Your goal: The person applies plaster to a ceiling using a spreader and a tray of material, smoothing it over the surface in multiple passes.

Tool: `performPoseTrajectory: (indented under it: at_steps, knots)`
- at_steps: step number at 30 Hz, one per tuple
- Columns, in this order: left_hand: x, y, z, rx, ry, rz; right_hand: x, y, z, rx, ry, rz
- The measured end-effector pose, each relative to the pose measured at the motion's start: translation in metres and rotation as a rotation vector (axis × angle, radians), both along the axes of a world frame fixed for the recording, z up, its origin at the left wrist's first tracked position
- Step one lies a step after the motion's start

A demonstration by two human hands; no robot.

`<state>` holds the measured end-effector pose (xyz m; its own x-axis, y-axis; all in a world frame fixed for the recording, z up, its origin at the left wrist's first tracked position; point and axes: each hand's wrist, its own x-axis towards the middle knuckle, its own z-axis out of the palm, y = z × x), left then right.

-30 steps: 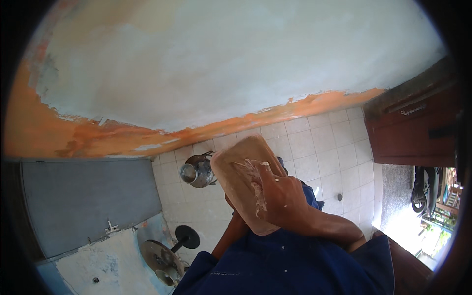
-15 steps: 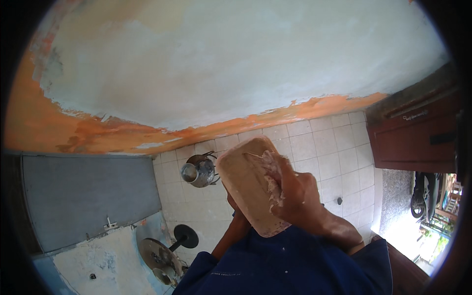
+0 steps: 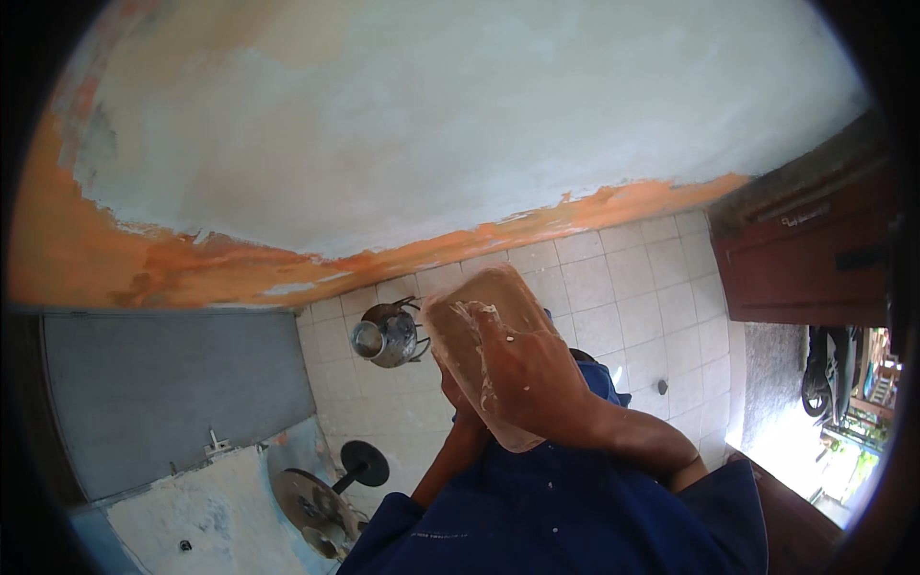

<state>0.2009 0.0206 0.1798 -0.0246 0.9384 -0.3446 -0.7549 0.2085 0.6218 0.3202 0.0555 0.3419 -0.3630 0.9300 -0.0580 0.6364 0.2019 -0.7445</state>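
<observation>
A shallow rectangular tray, brown inside with a pinkish, smeared rim, is tilted in front of my chest. My left hand supports it from its left side and underneath, most of the fingers hidden behind it. Across the tray lies my right hand, closed, its fingers curled toward the inner face and coated with pale, wet-looking paste. Whether a thin tool sits in those fingers cannot be made out. Ahead stands a wall with a whitish coat over orange paint.
A metal pot rests on a dark stand at the left on the tiled floor. Nearer is a round pedestal fan with its dark base. A grey panel is at left, a red-brown door at right, a motorbike outside.
My right hand has moved left and slightly up across the tray, its fingers now near the upper left part. The left hand keeps its place; the view has shifted slightly.
</observation>
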Motion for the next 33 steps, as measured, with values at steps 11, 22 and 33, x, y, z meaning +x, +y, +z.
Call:
performPoseTrajectory:
  at_steps: [11,22,33]
  knots:
    - [-0.003,0.000,0.012,0.017,-0.002,-0.043,0.005,0.011,-0.005,-0.111,0.163,0.015]
    - [-0.002,-0.002,0.021,0.027,0.004,-0.081,0.029,0.010,-0.015,-0.169,0.341,-0.069]
    - [0.005,0.003,0.033,0.146,-0.108,-0.139,0.054,0.013,-0.021,-0.349,0.891,-0.065]
